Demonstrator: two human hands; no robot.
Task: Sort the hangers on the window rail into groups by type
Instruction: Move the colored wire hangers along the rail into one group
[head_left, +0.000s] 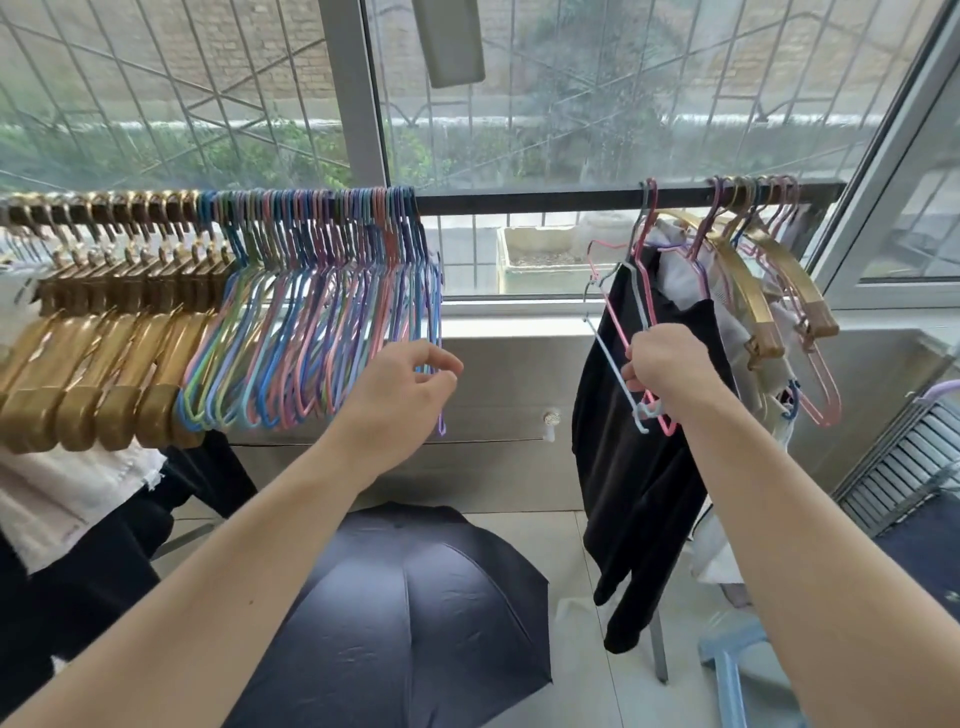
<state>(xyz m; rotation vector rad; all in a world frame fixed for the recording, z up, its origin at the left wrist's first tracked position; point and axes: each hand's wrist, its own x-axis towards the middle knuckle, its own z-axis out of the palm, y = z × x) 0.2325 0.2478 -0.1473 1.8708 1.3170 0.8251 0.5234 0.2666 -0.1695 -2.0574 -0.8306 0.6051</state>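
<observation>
Hangers (631, 332) pinched in your right hand (662, 364) at three o'clock may snag the garment (639, 467); left hand (410, 384) pinches the bunch (332, 312).

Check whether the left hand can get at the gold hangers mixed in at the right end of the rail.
Probably not as things stand. The left hand is at the coloured wire hangers; the right hand, gripping two wire hangers, and a black garment lie between it and the gold hangers.
</observation>
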